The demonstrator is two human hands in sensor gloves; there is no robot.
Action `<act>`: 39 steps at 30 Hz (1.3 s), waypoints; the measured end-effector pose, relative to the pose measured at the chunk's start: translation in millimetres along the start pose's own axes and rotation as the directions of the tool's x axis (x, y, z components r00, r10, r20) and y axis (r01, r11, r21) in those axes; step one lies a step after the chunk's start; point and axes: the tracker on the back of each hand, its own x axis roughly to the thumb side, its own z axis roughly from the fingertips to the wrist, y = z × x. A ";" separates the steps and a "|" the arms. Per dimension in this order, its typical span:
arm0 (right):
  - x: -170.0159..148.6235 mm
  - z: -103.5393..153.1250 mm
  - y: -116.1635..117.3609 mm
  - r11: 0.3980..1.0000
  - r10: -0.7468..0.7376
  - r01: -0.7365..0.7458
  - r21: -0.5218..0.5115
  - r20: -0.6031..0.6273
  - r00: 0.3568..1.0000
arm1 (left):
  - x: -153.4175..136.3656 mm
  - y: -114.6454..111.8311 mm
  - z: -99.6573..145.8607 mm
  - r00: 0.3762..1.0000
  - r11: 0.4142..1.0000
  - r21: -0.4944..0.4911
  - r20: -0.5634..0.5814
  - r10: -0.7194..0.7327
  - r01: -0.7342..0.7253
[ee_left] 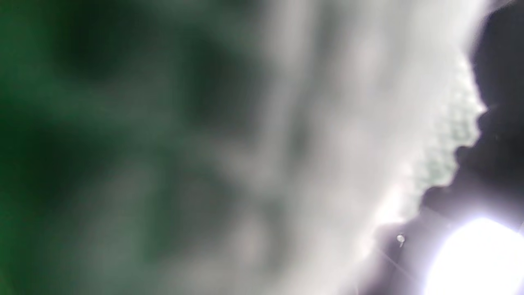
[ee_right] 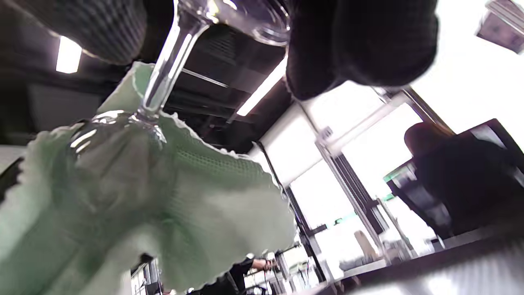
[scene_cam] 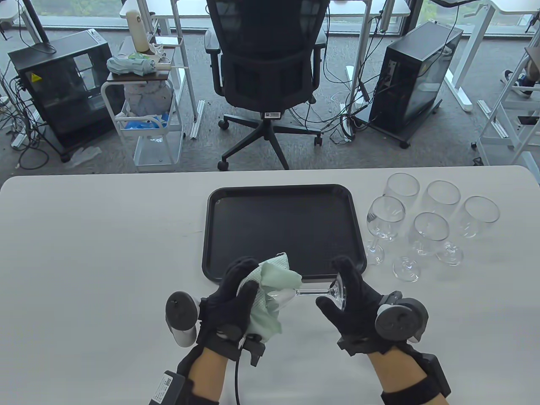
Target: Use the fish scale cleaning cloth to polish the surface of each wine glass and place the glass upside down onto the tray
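Your right hand [scene_cam: 350,301] pinches the foot of the wine glass [scene_cam: 314,292], which lies sideways above the tabletop [scene_cam: 105,236], bowl leftward inside the green cloth [scene_cam: 270,291] your left hand [scene_cam: 236,295] clutches, tray [scene_cam: 282,230] just beyond.

The white table [scene_cam: 105,236] bears a black tray [scene_cam: 215,236] and five upright wine glasses [scene_cam: 430,230].

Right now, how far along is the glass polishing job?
Nothing is finished: the black plastic tray holds no glasses. The left hand wraps the pale green cloth around the first clear wine glass, the right hand gripping its base. Five upright glasses wait.
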 end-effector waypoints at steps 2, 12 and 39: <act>1.5 0.7 -2.7 0.999 -0.001 0.002 -0.048 0.014 1.000 | 1.3 -2.2 0.4 1.000 1.000 -0.013 -0.005 0.019 -0.019; -7.7 3.1 3.2 0.980 -0.197 0.200 -0.004 -0.196 0.961 | 8.3 -3.1 1.0 0.993 0.995 0.019 0.067 -0.102 0.101; -15.5 3.2 5.6 0.900 -0.396 0.436 0.013 -0.391 0.831 | 6.7 -3.9 1.0 0.991 0.995 0.032 0.084 -0.102 0.099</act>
